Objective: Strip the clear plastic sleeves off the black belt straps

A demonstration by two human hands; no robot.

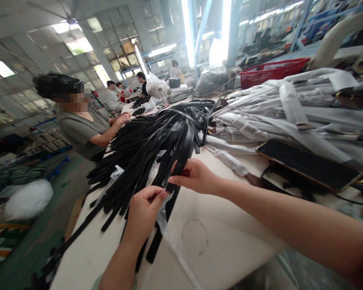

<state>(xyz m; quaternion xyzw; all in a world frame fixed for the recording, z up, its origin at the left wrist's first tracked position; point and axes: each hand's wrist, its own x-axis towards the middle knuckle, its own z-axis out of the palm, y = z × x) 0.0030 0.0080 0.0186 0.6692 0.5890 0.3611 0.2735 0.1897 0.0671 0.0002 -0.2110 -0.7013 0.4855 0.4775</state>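
Note:
A large pile of black straps [145, 137] lies across the pale table [218, 229]. My left hand [147, 205] pinches the end of a thin translucent wrapping strip [177, 251], which trails down to the table's near edge. Just above and to the right, my right hand [192, 177] has its thumb and fingers closed round one black strap [154, 244], whose end hangs below my hands. The fingertips of the two hands are close together. Small scraps of clear film [117, 172] lie among the straps.
White-wrapped straps [260, 108] are heaped at the right, with a dark phone [308, 163] on their near side. Behind them stands a red basket [272, 72]. Across the pile at the left, a person in a grey shirt [81, 131] has hands over the straps.

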